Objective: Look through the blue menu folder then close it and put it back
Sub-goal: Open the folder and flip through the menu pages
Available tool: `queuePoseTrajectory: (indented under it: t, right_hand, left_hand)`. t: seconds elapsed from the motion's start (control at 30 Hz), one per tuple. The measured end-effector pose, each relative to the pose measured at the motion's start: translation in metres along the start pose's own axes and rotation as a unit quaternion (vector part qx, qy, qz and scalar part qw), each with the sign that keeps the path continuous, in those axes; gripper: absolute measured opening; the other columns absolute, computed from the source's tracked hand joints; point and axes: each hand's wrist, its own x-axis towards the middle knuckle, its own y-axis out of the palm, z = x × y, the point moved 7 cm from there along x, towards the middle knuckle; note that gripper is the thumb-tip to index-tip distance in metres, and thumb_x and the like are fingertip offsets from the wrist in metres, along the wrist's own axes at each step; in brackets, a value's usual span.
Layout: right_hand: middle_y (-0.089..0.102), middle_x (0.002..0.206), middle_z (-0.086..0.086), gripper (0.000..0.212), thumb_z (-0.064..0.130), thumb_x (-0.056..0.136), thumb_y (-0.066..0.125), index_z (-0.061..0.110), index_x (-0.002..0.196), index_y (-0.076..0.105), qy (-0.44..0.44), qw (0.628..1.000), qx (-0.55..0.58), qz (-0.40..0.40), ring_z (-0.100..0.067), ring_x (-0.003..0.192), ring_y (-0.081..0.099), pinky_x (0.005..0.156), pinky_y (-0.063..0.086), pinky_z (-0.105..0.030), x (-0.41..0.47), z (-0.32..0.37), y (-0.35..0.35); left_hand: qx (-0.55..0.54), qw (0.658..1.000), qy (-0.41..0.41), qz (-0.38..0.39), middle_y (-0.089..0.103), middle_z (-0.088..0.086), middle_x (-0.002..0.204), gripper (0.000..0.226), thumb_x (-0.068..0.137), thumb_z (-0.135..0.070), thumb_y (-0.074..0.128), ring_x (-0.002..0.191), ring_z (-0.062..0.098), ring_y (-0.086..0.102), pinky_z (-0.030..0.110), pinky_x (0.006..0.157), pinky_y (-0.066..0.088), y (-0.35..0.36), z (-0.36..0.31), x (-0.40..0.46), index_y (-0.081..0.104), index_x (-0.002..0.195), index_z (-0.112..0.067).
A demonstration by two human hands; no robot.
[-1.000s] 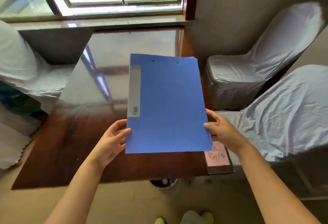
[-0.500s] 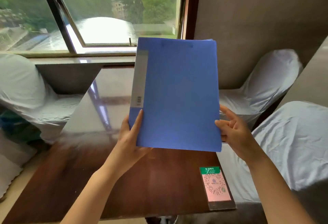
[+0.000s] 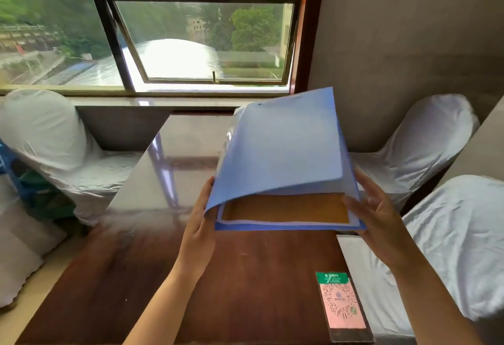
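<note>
The folder (image 3: 283, 159) is being held in the air above the table (image 3: 245, 276), tilted up toward the person, near the table's right side. Its front cover is lifting and bowing, and an orange-brown page (image 3: 286, 208) is showing in the gap at the near edge.

The left hand (image 3: 200, 224) is gripping the folder's near-left corner; the thumb is lying along the cover edge and the other fingers are hidden behind the folder, so their spread cannot be told. The right hand (image 3: 376, 216) is supporting the near-right corner, with its fingers moderately spread and curled around the back cover and page edges.

Judged step: opening the cover to begin looking through the pages.

Procedure for this step:
1. Keep the right hand under the back cover as the support.
2. Use the left hand to swing the cover fully clear, since it is bending rather than hinging flat.
3. Lower the folder toward the table if the loose sleeves start to slide.

Orientation: the folder's long axis is running away from the person toward the window (image 3: 201, 39), leaning slightly right. The short near edge is facing the person. The cover is parting widest at the near-left corner; which long edge carries the spine cannot be told.

A QR card (image 3: 341, 303) is lying on the table's near-right corner, well apart from the folder.
</note>
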Motion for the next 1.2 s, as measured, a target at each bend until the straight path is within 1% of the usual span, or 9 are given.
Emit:
queuePoseTrajectory:
  t: [0.07,0.17,0.33,0.37,0.47,0.63,0.87,1.07,1.2]
  right_hand:
    - [0.061,0.122,-0.007,0.055,0.018,0.075,0.059,0.041,0.123,0.045,0.002,1.0,-0.02,-0.006,-0.026,0.1,0.066,0.074,0.059,-0.039,-0.001,-0.003,-0.005]
    - [0.064,0.118,-0.002,0.058,0.019,0.076,0.059,0.048,0.123,0.04,-0.01,0.999,-0.032,-0.028,-0.026,0.103,0.064,0.077,0.058,-0.045,-0.004,-0.006,-0.013]
    - [0.067,0.11,0.002,0.059,0.02,0.077,0.059,0.056,0.119,0.038,-0.062,0.99,-0.1,-0.082,-0.008,0.096,0.066,0.066,0.058,-0.025,-0.005,0.009,-0.029]
    - [0.064,0.113,-0.001,0.06,0.021,0.077,0.059,0.057,0.119,0.037,-0.065,0.987,-0.116,-0.086,-0.006,0.096,0.066,0.066,0.058,-0.023,-0.005,0.01,-0.03]
    - [0.062,0.114,-0.006,0.061,0.022,0.076,0.06,0.055,0.121,0.035,-0.066,0.983,-0.141,-0.094,-0.004,0.097,0.065,0.066,0.057,-0.021,-0.004,0.008,-0.03]
    - [0.062,0.116,-0.008,0.058,0.02,0.076,0.06,0.052,0.12,0.039,-0.037,0.988,-0.117,-0.094,-0.005,0.096,0.066,0.067,0.058,-0.024,-0.006,-0.003,-0.031]
    - [0.065,0.119,-0.005,0.082,0.016,0.069,0.067,0.052,0.132,0.03,0.011,0.995,-0.1,-0.019,-0.02,0.105,0.064,0.076,0.058,-0.04,0.0,-0.003,-0.026]
    - [0.063,0.116,-0.006,0.07,0.018,0.071,0.065,0.051,0.127,0.038,-0.011,0.991,-0.121,-0.064,-0.014,0.097,0.067,0.073,0.059,-0.035,0.002,0.0,-0.017]
    - [0.062,0.119,-0.01,0.052,0.02,0.074,0.064,0.029,0.124,0.052,-0.012,0.986,-0.147,-0.078,-0.023,0.101,0.065,0.075,0.059,-0.031,0.005,0.002,-0.015]
  left_hand:
    - [-0.081,0.994,-0.06,-0.053,0.049,0.01,0.137,0.077,0.071,-0.069,0.051,0.119,0.012,0.051,0.026,0.101,0.039,-0.007,0.006,0.001,0.045,0.131,-0.02]
    - [0.016,0.98,-0.156,-0.124,0.048,0.005,0.134,0.08,0.078,-0.073,0.034,0.118,0.02,0.048,0.026,0.097,0.038,-0.02,0.013,0.005,0.042,0.133,-0.017]
    - [-0.11,0.978,-0.15,-0.098,0.068,-0.002,0.057,0.016,0.092,-0.015,0.052,0.059,0.011,0.069,0.024,0.054,0.056,-0.016,0.02,0.01,0.06,0.081,-0.006]
    - [-0.121,0.979,-0.141,-0.085,0.065,-0.002,0.05,0.025,0.09,-0.002,0.051,0.055,0.01,0.068,0.023,0.053,0.056,-0.015,0.02,0.007,0.062,0.069,-0.009]
    - [-0.213,0.964,-0.148,-0.053,0.073,0.006,0.07,0.011,0.081,0.005,0.057,0.072,0.018,0.072,0.028,0.062,0.059,-0.012,0.03,0.0,0.064,0.086,-0.001]
    - [-0.321,0.933,-0.147,-0.068,0.069,0.013,0.105,0.053,0.072,0.0,0.063,0.095,0.027,0.069,0.029,0.066,0.059,-0.013,0.032,-0.011,0.049,0.123,0.002]
    - [-0.275,0.945,-0.113,-0.134,0.062,0.005,0.097,0.033,0.081,0.014,0.052,0.084,0.015,0.071,0.024,0.062,0.058,-0.024,0.029,-0.008,0.059,0.096,-0.015]
    - [-0.296,0.936,-0.126,-0.144,0.061,0.006,0.101,0.037,0.08,0.014,0.053,0.089,0.018,0.069,0.024,0.062,0.058,-0.023,0.037,-0.01,0.057,0.101,-0.016]
    - [-0.302,0.927,-0.166,-0.147,0.058,0.014,0.109,0.03,0.08,0.01,0.057,0.096,0.023,0.064,0.023,0.062,0.058,-0.022,0.048,-0.012,0.054,0.107,-0.003]
